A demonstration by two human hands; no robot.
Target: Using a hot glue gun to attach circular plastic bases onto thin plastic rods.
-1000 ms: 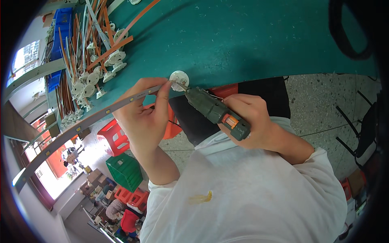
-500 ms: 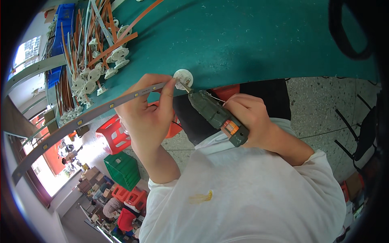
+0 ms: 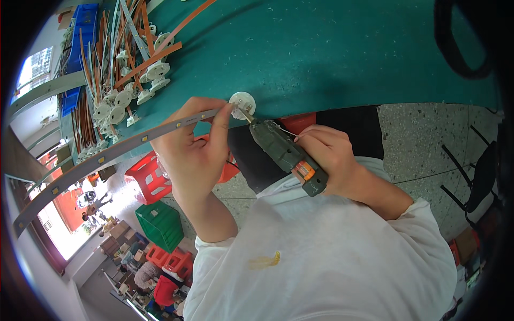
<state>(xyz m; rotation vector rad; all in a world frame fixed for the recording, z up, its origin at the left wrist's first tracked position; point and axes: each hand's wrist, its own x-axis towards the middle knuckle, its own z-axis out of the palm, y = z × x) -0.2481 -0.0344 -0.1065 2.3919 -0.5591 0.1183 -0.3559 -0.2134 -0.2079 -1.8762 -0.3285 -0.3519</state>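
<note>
My left hand [image 3: 195,142] pinches one end of an LED strip [image 3: 144,139] between thumb and fingertips. The strip is long and flat, with small yellowish chips along it, and it arcs off to the lower left. At the pinched end is a round white disc [image 3: 244,100] by the green tabletop's near edge. My right hand [image 3: 332,155] is closed round a dark green glue gun [image 3: 278,147] with an orange label. Its metal nozzle reaches the disc's near side, close to my left fingertips. Whether glue is coming out cannot be made out.
Strips with white round ends [image 3: 118,107] lie heaped on the green table [image 3: 342,59] at the left, near blue bins [image 3: 83,32]. Below the table stand a red crate [image 3: 147,179] and a green crate [image 3: 160,224]. A black chair [image 3: 479,176] is at the right.
Both hands, the glue gun and the disc stay almost where they were. The strip's free length at the left has shifted slightly left and down.
</note>
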